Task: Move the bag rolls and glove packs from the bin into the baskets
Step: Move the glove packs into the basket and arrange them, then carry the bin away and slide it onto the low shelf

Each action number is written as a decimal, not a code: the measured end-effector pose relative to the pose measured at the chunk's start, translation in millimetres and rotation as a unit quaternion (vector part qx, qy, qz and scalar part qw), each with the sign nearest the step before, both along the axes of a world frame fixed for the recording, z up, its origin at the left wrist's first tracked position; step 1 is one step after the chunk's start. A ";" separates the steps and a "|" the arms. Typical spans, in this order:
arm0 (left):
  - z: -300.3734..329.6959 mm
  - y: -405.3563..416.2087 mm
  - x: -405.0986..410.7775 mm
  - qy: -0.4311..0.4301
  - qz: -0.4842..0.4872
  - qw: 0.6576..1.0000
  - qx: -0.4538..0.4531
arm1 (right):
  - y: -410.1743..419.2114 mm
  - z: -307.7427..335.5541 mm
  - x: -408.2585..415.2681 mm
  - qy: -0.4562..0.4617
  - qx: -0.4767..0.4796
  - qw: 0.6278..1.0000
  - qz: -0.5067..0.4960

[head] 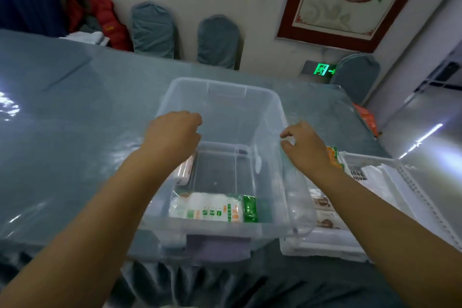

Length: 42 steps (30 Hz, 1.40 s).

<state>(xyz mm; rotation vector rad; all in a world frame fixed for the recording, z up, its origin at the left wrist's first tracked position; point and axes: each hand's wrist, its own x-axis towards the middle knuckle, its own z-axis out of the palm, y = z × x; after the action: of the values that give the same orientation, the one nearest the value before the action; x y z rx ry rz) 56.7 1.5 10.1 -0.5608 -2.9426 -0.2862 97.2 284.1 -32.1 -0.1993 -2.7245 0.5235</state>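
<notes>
Clear plastic bin (220, 92) is the landmark, sitting on the blue-grey covered table (62, 107). Left hand (175, 132) hangs over the bin's left rim, fingers curled loosely downward; nothing visible in its grip, though the palm side is hidden so I cannot tell for sure. Right hand (306, 145) is at the bin's right rim, thumb and forefinger a little apart as if at the wall; contact with the rim unclear. Inside the bin, against the near wall, lies a white-and-green pack (212, 207), lying flat. Another wrapped item (186, 170), maybe a roll, sits at the bin's left inner wall just under the left wrist, mostly hidden. Right of the bin, touching or just beside it, stands a white basket (375, 165) with packs already in it: brown-printed packs (323, 210) near the bin's right wall, and an orange-green pack (333, 157) behind the right hand. Judgement: transfer is well along, bin nearly empty, two items left. Next move likely calls for reaching down inside the bin, gripping the white-and-green pack or the left-wall item, lifting clear of the tall rim, carrying right to the basket.
</notes>
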 end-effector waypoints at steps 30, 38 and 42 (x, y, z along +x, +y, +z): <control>116.8 52.7 111.3 0.127 -0.045 0.978 0.159 | 32.4 85.1 219.0 0.138 -0.138 0.941 -0.277; 117.4 207.4 224.6 0.128 -0.139 0.958 0.215 | 158.2 101.9 384.1 0.199 -0.157 0.898 -0.360; 109.2 296.4 290.9 0.091 -0.204 0.942 0.250 | 215.5 98.3 483.2 0.207 -0.149 0.877 -0.407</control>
<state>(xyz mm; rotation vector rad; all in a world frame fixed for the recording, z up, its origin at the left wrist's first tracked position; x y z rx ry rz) 347.5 297.9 119.3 -1.0355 -2.4090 -0.9333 580.4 499.6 66.2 -1.1086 -1.8819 0.6211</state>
